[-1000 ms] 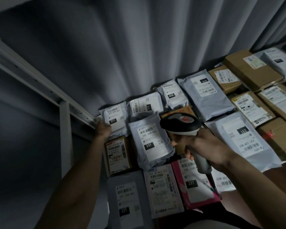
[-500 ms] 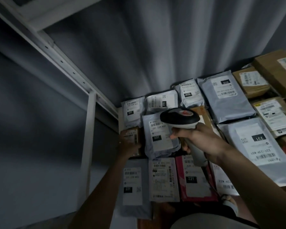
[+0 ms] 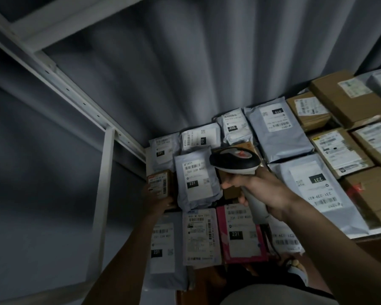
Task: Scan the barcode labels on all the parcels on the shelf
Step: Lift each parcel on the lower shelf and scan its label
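Several labelled parcels lie flat on the shelf. My right hand (image 3: 260, 192) grips a grey and black barcode scanner (image 3: 234, 160), whose head hovers over the parcels near a grey mailer marked 231 (image 3: 196, 179). My left hand (image 3: 155, 200) holds the near end of a small brown box (image 3: 160, 187) at the shelf's left edge, its label facing up. Below lie a white mailer (image 3: 163, 245), a white-labelled parcel (image 3: 199, 236) and a pink parcel (image 3: 240, 234). No scan light shows on any label.
A white metal shelf frame (image 3: 103, 177) with an upright post stands at the left. A grey curtain (image 3: 207, 62) hangs behind the parcels. More grey mailers (image 3: 277, 130) and brown cardboard boxes (image 3: 348, 100) fill the right side of the shelf.
My left hand has moved from the far grey mailer down onto the small brown box. The view has swung left and the scanner has stayed over the middle parcels.
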